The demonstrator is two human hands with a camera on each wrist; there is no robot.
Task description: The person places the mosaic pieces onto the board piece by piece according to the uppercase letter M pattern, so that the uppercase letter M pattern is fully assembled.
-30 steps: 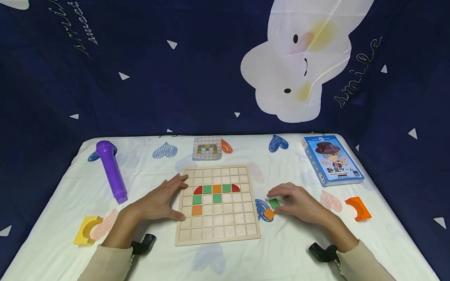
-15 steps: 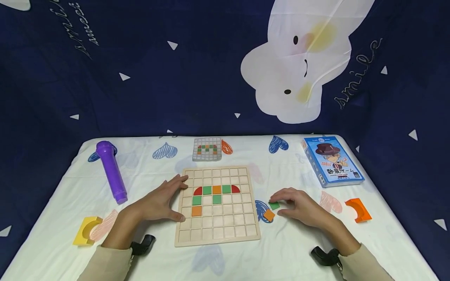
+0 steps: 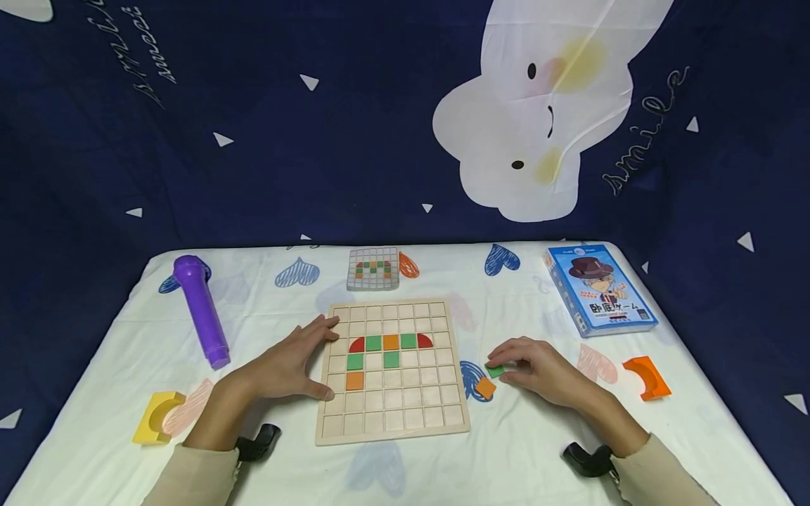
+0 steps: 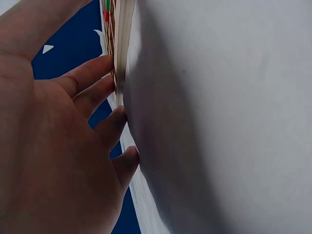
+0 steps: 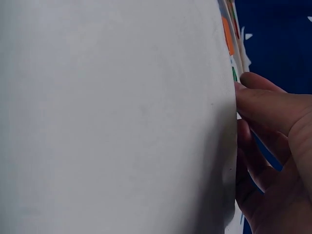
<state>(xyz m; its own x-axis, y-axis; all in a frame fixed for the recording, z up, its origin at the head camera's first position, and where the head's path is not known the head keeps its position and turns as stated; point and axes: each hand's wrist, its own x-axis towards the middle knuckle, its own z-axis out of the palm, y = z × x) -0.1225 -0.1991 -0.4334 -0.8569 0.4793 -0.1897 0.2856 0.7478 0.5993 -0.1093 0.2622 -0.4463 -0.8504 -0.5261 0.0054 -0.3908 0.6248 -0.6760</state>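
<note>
A wooden grid board (image 3: pixel 392 422) lies in the middle of the table, with red, green and orange tiles set in its upper rows. My left hand (image 3: pixel 310 360) lies flat against the board's left edge with straight fingers; the left wrist view shows those fingers (image 4: pixel 92 83) touching the edge (image 4: pixel 120 44). To the right of the board, my right hand (image 3: pixel 506 367) pinches a green tile (image 3: pixel 494 370) that rests on the cloth. An orange tile (image 3: pixel 485 387) lies loose just in front of it. In the right wrist view the right-hand fingers (image 5: pixel 273 109) curl down at the cloth.
A small pattern card (image 3: pixel 373 268) lies behind the board. A purple toy microphone (image 3: pixel 201 309) and a yellow arch block (image 3: pixel 155 416) are on the left. A blue box (image 3: pixel 598 288) and an orange arch block (image 3: pixel 646 377) are on the right. A dark printed cloth hangs behind the table.
My right-hand fingers have come down over the green tile and closed on it. The left hand and the board have stayed still.
</note>
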